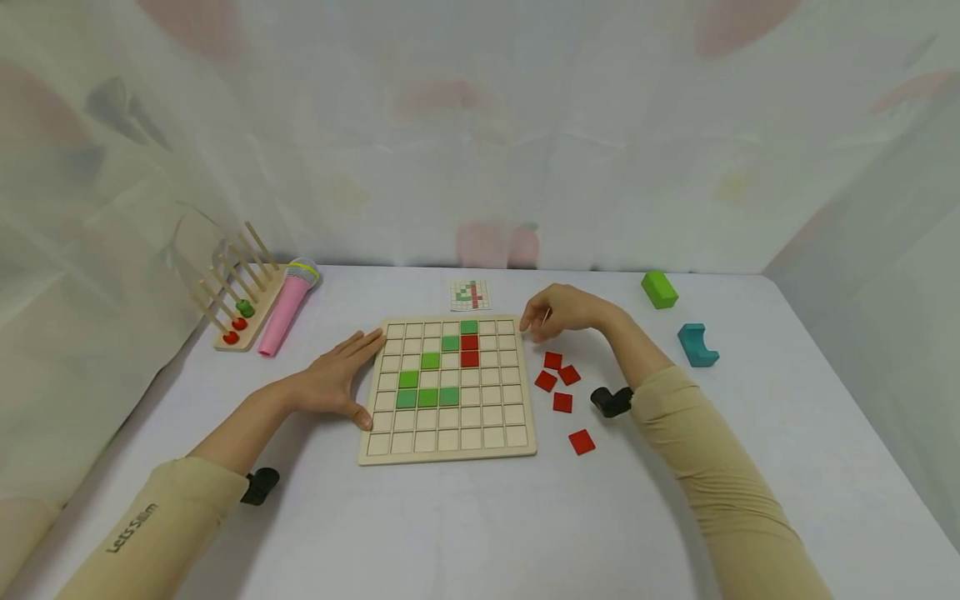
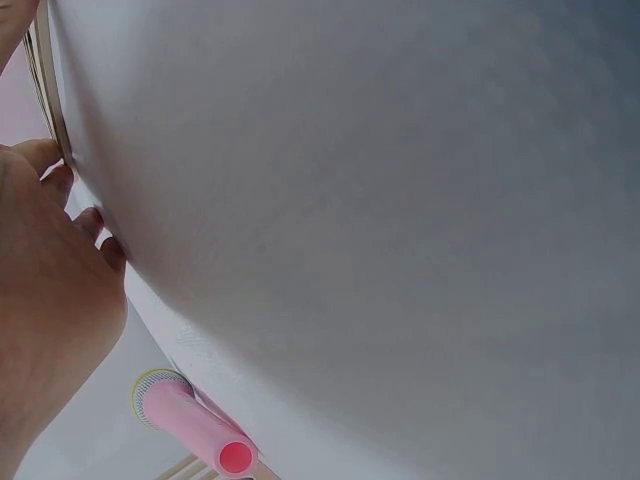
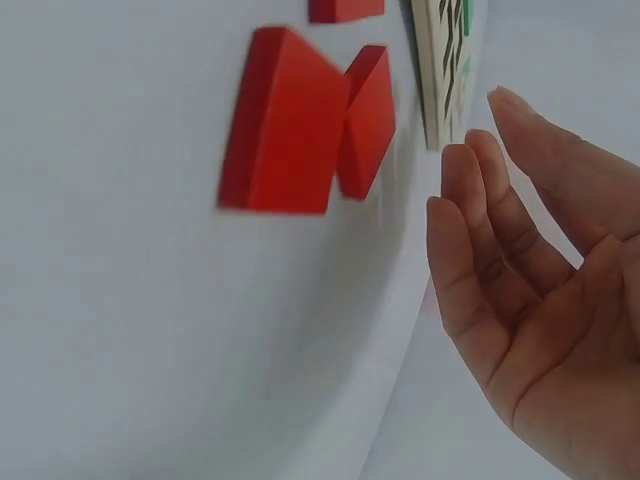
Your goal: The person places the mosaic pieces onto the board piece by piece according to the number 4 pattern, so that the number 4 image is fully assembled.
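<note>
A wooden grid board (image 1: 491, 437) lies on the white table, with several green tiles (image 1: 428, 397) and two red tiles (image 1: 469, 358) in its squares. My left hand (image 1: 333, 379) rests along the board's left edge, fingers spread and thumb near the lower corner. Beyond the board's upper right corner hovers my right hand (image 1: 566, 312), its fingers loosely bent. In the right wrist view a gap shows between thumb and fingers, with nothing held. Several loose red tiles (image 1: 562, 402) lie right of the board, just below this hand.
A small pattern card (image 1: 469, 296) lies behind the board. Far left are a peg stand (image 1: 258, 321) with beads and a pink toy microphone (image 1: 283, 315). Over on the right sit a green block (image 1: 660, 290) and a teal curved block (image 1: 697, 346). Patterned cloth hangs behind the table.
</note>
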A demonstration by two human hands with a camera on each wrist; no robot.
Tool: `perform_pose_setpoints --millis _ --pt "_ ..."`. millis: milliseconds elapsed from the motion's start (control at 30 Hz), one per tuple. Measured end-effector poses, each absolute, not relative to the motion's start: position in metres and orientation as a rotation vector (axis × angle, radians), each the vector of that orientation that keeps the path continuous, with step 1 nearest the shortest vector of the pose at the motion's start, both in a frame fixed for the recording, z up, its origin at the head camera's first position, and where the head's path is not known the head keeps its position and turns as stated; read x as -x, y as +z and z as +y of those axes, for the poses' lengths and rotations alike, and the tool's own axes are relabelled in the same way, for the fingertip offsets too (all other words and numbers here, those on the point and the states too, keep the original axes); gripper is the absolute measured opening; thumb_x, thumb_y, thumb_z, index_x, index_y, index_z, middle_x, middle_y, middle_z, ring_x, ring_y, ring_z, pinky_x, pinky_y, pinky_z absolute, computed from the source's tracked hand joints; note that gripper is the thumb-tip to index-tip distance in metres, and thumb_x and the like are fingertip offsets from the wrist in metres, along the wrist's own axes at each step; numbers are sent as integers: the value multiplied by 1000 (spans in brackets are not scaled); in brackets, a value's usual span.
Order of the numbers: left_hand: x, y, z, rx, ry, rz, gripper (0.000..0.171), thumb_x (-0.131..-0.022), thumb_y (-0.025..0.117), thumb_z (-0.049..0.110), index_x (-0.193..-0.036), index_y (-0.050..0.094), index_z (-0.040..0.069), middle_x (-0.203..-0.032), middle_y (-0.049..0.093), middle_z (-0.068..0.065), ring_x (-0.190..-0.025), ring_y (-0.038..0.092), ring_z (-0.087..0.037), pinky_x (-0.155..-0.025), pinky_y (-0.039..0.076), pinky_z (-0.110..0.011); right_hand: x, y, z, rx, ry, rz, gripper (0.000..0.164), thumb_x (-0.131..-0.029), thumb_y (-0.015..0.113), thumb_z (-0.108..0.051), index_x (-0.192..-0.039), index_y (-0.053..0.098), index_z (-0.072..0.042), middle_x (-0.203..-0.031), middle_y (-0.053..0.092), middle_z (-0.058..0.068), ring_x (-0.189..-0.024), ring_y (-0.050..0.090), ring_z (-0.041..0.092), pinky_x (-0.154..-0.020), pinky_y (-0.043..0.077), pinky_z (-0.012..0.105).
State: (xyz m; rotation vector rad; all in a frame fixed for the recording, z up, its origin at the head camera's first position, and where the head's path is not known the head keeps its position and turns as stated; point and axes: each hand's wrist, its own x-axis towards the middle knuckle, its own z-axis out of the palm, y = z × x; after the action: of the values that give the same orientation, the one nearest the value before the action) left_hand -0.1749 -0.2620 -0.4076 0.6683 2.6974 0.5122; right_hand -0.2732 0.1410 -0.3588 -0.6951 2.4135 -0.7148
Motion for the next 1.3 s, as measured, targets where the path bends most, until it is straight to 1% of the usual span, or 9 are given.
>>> perform_pose_setpoints --millis 167,367,500,667,767,900,1067,1300 --pt "175 -408 -262 -680 527 2700 141 -52 90 57 -158 14 2 -167 10 -19 -151 7 -51 -117 15 -71 273 -361 152 691 -713 2344 24 -84 72 -9 -107 74 -13 -95 68 4 -87 63 17 -77 50 26" --pt "174 -408 -262 -689 529 2700 141 -53 89 58 -158 15 2 -167 10 -19 -151 8 -52 -116 14 -71 276 -368 165 713 -745 2269 30 -81 69 0 -109 74 -9 -102 70 10 -96 63 18 -81 52 25" --pt "174 -408 -262 -687 525 2700 140 -53 89 58 -158 15 2 -167 10 -19 -151 7 -52 -116 15 -72 276 -371 169 717 -782 2196 37 -79 65 7 -112 73 -7 -101 68 10 -94 61 20 -84 51 26" --pt "175 -408 -262 -672 516 2696 140 -53 89 58 -158 14 2 -167 10 -19 -151 7 -51 -115 16 -74 276 -375 171 740 -790 2126 44 -76 63 14 -114 72 -5 -97 59 7 -91 54 19 -82 47 24" --pt "175 -407 -262 -668 507 2698 140 -53 89 58 -158 14 2 -167 10 -19 -151 7 -51 -114 17 -74 277 -376 171 755 -781 2113 45 -74 64 14 -113 73 -8 -97 58 5 -91 51 19 -80 46 23" --pt "174 -408 -262 -670 510 2697 140 -53 89 58 -158 14 2 -167 10 -19 -151 7 -51 -114 17 -74 277 -377 171 773 -757 2117 43 -75 68 11 -111 74 -12 -99 56 5 -92 49 19 -79 45 24" --pt "174 -407 -262 -668 517 2695 140 -54 89 57 -158 14 2 -167 9 -20 -152 5 -51 -117 15 -71 278 -381 172 767 -754 2122 40 -75 70 9 -109 75 -11 -103 56 6 -95 48 20 -79 45 25" --pt "175 -409 -262 -676 521 2696 140 -53 89 57 -158 14 2 -167 9 -20 -152 5 -51 -117 15 -71 277 -384 173 760 -749 2155 38 -76 70 8 -107 76 -11 -109 58 9 -98 49 21 -83 45 27"
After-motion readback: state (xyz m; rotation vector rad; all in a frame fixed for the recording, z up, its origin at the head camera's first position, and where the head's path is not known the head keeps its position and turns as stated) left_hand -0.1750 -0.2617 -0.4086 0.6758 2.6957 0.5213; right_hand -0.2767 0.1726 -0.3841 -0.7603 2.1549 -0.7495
